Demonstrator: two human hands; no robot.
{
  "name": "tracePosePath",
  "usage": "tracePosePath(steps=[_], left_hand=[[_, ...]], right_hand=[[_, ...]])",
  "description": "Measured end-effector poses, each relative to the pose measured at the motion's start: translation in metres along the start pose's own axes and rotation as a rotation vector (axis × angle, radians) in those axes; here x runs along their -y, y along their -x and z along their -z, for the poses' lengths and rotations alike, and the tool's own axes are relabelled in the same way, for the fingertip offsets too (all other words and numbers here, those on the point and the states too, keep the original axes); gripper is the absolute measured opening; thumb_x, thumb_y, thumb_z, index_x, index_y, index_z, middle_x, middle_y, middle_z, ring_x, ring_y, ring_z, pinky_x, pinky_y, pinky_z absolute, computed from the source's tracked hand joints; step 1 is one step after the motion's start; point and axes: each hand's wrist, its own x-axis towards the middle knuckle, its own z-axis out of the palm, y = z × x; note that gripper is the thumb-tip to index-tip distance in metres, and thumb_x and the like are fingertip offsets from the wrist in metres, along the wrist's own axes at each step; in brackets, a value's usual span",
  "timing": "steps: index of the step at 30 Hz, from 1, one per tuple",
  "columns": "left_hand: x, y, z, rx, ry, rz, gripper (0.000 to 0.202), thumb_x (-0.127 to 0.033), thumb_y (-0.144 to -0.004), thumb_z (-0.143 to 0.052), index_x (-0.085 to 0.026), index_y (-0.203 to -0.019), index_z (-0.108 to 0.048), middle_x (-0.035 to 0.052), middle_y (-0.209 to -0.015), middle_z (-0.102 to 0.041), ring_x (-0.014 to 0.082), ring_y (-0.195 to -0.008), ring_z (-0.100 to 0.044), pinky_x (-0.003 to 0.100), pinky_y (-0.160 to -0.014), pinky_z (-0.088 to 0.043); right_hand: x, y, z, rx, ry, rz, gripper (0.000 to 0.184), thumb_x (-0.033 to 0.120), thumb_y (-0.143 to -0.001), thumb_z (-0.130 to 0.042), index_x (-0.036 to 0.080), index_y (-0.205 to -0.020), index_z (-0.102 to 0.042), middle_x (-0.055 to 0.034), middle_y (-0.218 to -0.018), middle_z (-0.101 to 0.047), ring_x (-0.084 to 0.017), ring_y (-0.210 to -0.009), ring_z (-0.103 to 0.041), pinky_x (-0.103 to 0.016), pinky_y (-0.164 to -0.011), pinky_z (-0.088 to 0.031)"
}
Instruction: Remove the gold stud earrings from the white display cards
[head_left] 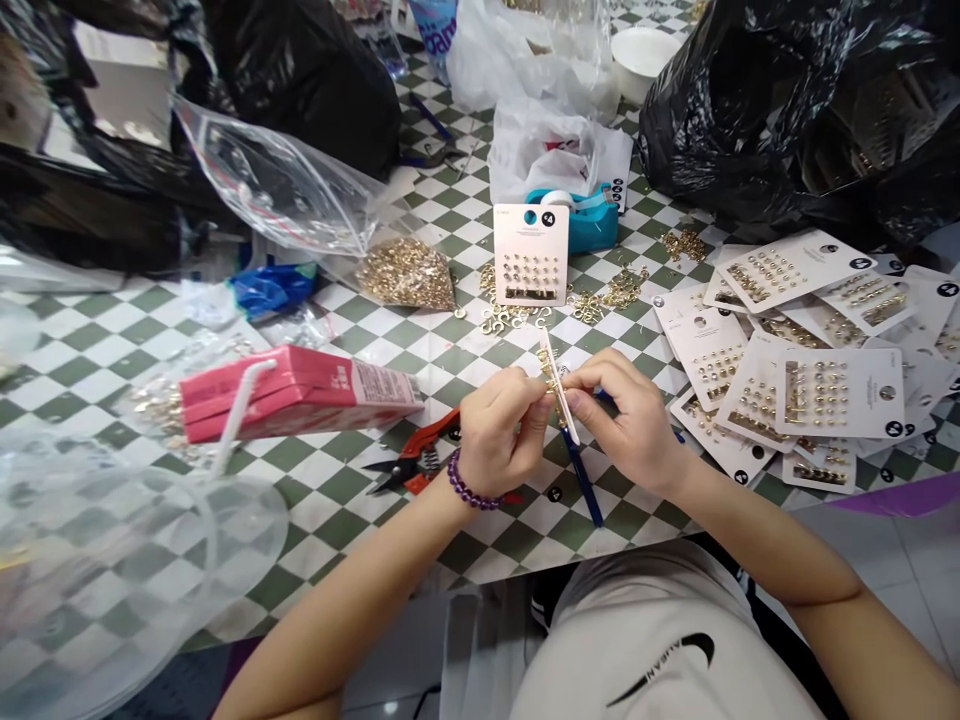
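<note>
Plastic tub [97, 600], see-through, sits well to the left of the blue tape holder [596, 230], on the near side. A black bag [322, 90] is to the left of the tape holder, on the far side. Left of the tape holder and closer to the person comes a pink drink box [300, 395] with a white straw [238, 415]. Nearer to the tape holder, on its left, a clear bag [409, 275] is full of tiny gold bits. Red cutters [420, 458] lie on the near side of the tape holder, to its left, partly behind the left hand [504, 430]. That hand has finger and thumb pressed together at the gold side of the held card [559, 395]; I cannot tell if a bit is between them. The held card is up on its edge, on the near side of the tape holder. Another card [530, 255] stands just left of the tape holder, partly hiding it. The right hand [634, 425] pinches the held card from its right side. Right of the tape holder is a messy pile of cards [832, 390] with gold bits on them
</note>
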Motion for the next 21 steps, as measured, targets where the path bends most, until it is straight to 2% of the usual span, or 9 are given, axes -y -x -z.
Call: tracePosePath(steps=[6,10,13,18,21], left_hand=[[0.001,0.002,-0.001,-0.029,-0.003,-0.036,0.013,-0.006,-0.085,-0.047,-0.018,-0.078,-0.045,-0.0029,-0.059,-0.032,0.0092,-0.049,-0.029,0.023,-0.047,-0.023],[0.006,0.001,0.001,-0.025,-0.038,-0.092,0.011,-0.009,-0.085,-0.049,-0.018,-0.079,-0.048,-0.0016,-0.059,-0.037,0.0110,-0.051,-0.035,0.024,-0.049,-0.027],[0.007,0.001,0.003,-0.005,-0.054,-0.074,0.010,-0.012,-0.087,-0.047,-0.018,-0.079,-0.048,-0.0006,-0.059,-0.040,0.0118,-0.052,-0.038,0.024,-0.049,-0.029],[0.004,0.001,0.004,0.031,-0.020,-0.066,0.012,-0.012,-0.088,-0.046,-0.018,-0.078,-0.046,-0.0016,-0.058,-0.037,0.0109,-0.051,-0.035,0.024,-0.048,-0.027],[0.004,0.002,0.003,0.036,0.026,-0.016,0.012,-0.010,-0.087,-0.047,-0.018,-0.078,-0.047,-0.0021,-0.059,-0.037,0.0097,-0.051,-0.035,0.023,-0.048,-0.028]], right_hand=[[0.001,-0.001,-0.002,-0.015,-0.022,0.034,0.004,0.018,-0.090,-0.054,0.016,-0.087,-0.056,-0.0027,-0.081,-0.060,-0.012,-0.078,-0.055,-0.027,-0.070,-0.047],[0.001,-0.002,0.004,0.029,0.027,0.041,0.004,0.019,-0.089,-0.056,0.016,-0.091,-0.058,-0.0037,-0.085,-0.061,-0.013,-0.082,-0.057,-0.028,-0.073,-0.048],[0.000,-0.004,0.008,0.070,0.038,0.045,0.009,0.022,-0.087,-0.058,0.017,-0.094,-0.059,-0.0044,-0.089,-0.061,-0.014,-0.085,-0.057,-0.030,-0.074,-0.049],[-0.002,-0.004,0.010,0.040,0.062,0.076,0.002,0.019,-0.086,-0.057,0.017,-0.086,-0.057,-0.0029,-0.083,-0.059,-0.014,-0.080,-0.056,-0.030,-0.072,-0.048],[-0.003,-0.004,0.011,0.029,0.123,0.129,0.003,0.017,-0.085,-0.057,0.017,-0.088,-0.056,-0.0034,-0.083,-0.059,-0.014,-0.079,-0.056,-0.031,-0.070,-0.047]])
